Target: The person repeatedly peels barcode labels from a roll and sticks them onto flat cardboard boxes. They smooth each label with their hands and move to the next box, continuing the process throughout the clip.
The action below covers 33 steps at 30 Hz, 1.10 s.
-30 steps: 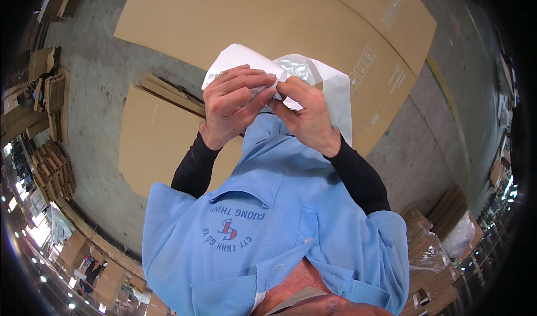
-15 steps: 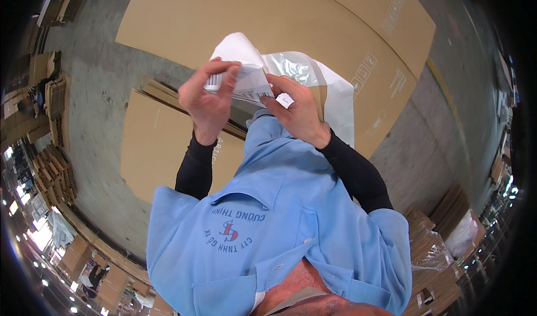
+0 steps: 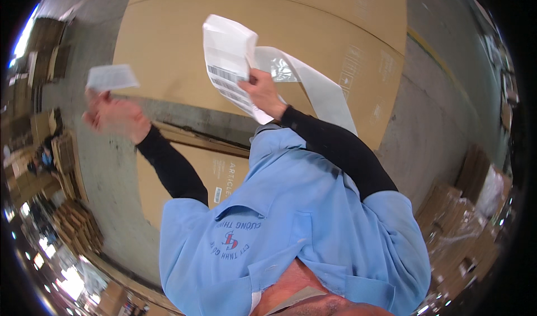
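My left hand (image 3: 118, 117) is out to the left, somewhat blurred, with a white printed label (image 3: 113, 77) held at its fingertips. In front of my chest, my right hand (image 3: 264, 94) grips a folded strip of white barcode labels (image 3: 228, 64) by its right side. A long white backing strip (image 3: 324, 92) trails from behind those labels down to the right, over the large cardboard carton (image 3: 184, 36). Part of this trailing strip passes behind my right forearm.
A second flat carton (image 3: 168, 173) lies nearer, left of my body. Stacks of folded cardboard (image 3: 78, 221) stand at the left on the concrete floor (image 3: 103, 165). At the right are wrapped cardboard piles (image 3: 458, 232).
My left hand has moved away to the left, carrying a single label off the strip. My right hand has shifted slightly left, keeping the folded labels, which now stand more upright.
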Tool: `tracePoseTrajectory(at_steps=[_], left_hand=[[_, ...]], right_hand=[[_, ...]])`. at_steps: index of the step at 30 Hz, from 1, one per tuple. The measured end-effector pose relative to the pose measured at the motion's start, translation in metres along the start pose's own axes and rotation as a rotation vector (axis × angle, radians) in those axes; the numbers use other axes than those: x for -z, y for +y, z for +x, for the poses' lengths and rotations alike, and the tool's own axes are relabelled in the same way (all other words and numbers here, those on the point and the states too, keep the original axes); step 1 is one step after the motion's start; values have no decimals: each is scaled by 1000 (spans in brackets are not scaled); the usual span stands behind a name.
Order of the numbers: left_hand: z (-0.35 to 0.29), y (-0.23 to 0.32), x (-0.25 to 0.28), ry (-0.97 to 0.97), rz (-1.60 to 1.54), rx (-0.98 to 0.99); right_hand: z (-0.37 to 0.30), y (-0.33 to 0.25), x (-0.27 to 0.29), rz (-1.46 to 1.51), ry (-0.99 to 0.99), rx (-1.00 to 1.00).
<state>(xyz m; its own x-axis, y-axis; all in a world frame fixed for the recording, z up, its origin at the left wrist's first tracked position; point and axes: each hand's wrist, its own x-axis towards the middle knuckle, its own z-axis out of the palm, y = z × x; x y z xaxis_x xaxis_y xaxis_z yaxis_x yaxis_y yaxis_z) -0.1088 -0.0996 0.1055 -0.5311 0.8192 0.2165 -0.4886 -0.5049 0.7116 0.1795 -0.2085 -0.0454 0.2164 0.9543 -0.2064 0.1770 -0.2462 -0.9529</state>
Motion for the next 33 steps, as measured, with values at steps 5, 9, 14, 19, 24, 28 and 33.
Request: tracePoseTrajectory(at_steps=[5,9,14,19,24,28,33], left_hand=[[-33,-13,-46,-189,722,-662],[-110,-53,-68,-620,560,-659],[-205,-100,-101,-1106,312,-713],[-272,-112,-124,-1477,116,-565],[-317,-117,-130,-1624,7,-465],[-342,-125,-141,-1702,-39,-433],[-357,-132,-151,-1832,-37,-374]], right_hand=[[83,-24,-42,127,186,-61],[81,-22,-11,84,254,-84],[-38,-3,103,905,-308,-612],[-138,-12,198,1219,-225,-644],[-181,-4,231,1278,-6,-357],[-194,10,246,1195,104,-337],[-204,14,261,1011,299,-361]])
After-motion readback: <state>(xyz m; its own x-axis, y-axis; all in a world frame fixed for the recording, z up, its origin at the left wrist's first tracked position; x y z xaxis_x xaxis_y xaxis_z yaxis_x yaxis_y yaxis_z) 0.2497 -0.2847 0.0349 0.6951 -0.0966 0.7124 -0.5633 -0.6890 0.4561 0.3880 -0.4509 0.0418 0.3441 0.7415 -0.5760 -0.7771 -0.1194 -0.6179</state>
